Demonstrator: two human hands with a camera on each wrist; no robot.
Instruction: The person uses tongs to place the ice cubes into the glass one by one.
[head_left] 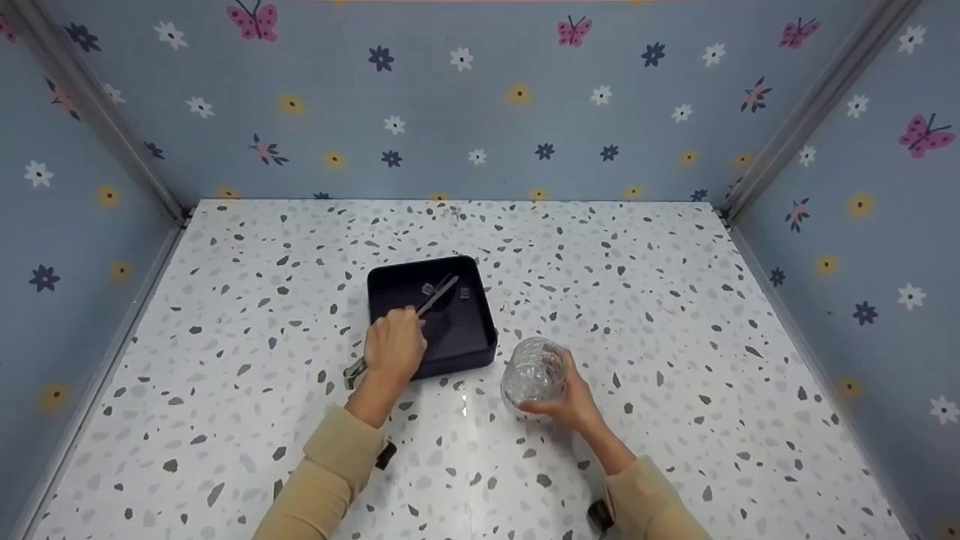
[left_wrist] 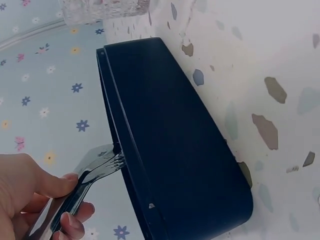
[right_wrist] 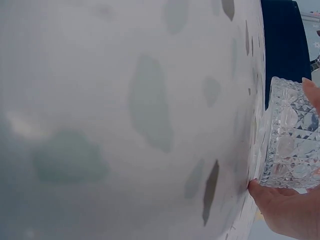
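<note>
In the head view my left hand (head_left: 395,345) grips metal tongs (head_left: 439,295) over a dark square tray (head_left: 457,363). One arm of the tongs ends in fork-like tines, seen in the left wrist view beside the tray wall (left_wrist: 175,130). Two small clear cubes, one cube (head_left: 428,289) beside the tongs and another cube (head_left: 464,292) to its right, lie in the tray. Whether the tips touch a cube cannot be made out. Right of the tray, my right hand (head_left: 576,397) holds a patterned clear glass (head_left: 531,373), thumb and fingers around its side; its base is at the tabletop.
A white speckled tabletop (head_left: 652,315) spreads around the tray. Blue flowered panels enclose it, with a back wall (head_left: 480,97), a left wall (head_left: 67,247) and a right wall (head_left: 885,247).
</note>
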